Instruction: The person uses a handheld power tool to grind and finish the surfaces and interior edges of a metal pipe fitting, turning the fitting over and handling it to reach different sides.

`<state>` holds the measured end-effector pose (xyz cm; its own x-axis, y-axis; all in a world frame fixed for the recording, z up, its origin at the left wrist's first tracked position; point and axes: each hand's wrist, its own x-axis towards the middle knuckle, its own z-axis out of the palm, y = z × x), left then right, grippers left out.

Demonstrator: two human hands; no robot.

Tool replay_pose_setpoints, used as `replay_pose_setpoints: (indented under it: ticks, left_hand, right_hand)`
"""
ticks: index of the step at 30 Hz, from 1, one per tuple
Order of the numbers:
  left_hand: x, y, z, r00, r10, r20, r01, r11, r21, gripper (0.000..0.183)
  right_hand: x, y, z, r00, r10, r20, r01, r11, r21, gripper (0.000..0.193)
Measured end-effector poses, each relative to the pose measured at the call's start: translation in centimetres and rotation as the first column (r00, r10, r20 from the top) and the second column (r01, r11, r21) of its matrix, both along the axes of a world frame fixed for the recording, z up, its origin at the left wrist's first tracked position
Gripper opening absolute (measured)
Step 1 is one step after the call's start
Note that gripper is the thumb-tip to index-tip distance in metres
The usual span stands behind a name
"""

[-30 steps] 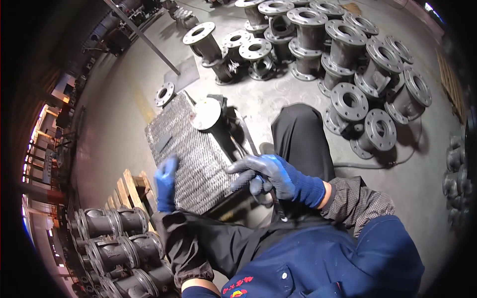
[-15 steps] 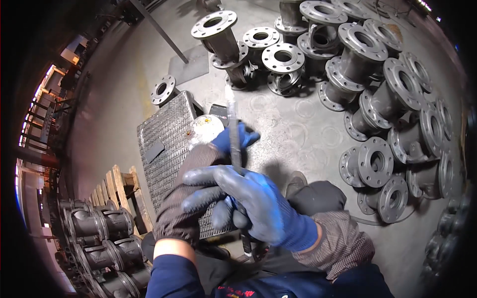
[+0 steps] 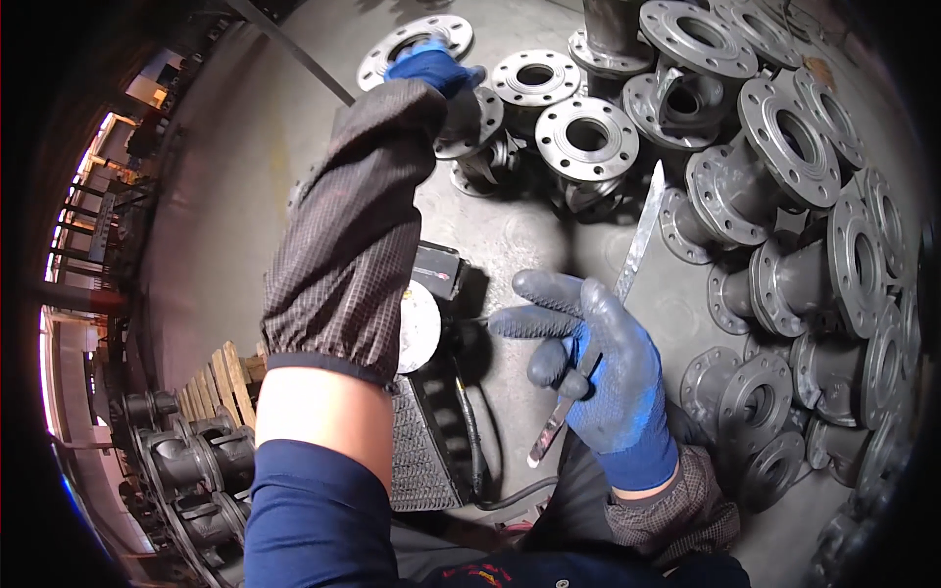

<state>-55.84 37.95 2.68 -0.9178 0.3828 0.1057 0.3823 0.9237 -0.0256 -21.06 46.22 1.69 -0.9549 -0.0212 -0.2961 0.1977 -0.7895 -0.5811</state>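
The blue-gloved left hand (image 3: 429, 67), its grip unclear, lies over a round grey metal flange (image 3: 376, 62), presumably face-up for access, while the right hand (image 3: 613, 377), partly spread, pinches a flat silver metal bar (image 3: 640, 235), apparently slanted outward for clearance.

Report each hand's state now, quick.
Left hand: over a round metal flange; whether it grips cannot be told.
Right hand: closed around a long, flat metal bar.
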Motion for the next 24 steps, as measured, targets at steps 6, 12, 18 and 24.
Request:
replay_pose_setpoints:
  ticks: [6,12,18,24]
  left_hand:
    - [-1.2,0.0,-4.2,0.994,0.074,-0.075,-0.081,0.992,-0.099,0.061]
    - [2.8,-1.6,-5.2,0.977,-0.132,-0.166,0.122,0.99,-0.064,0.061]
    - [10.9,-1.4,-4.7,0.903,-0.403,-0.147,0.401,0.915,-0.046,0.053]
    - [14.8,-2.7,-6.0,0.852,-0.514,0.097,0.513,0.858,0.039,0.062]
  right_hand:
    - [-4.6,2.7,-2.0,0.986,-0.16,0.042,0.127,0.894,0.43,0.058]
    - [-15.8,3.9,-8.7,0.925,-0.372,-0.081,0.371,0.832,0.412,0.053]
    - [-22.3,3.3,-10.4,0.933,-0.323,-0.159,0.359,0.802,0.478,0.05]
    - [-19.2,3.5,-12.2,0.906,-0.422,-0.032,0.348,0.7,0.623,0.025]
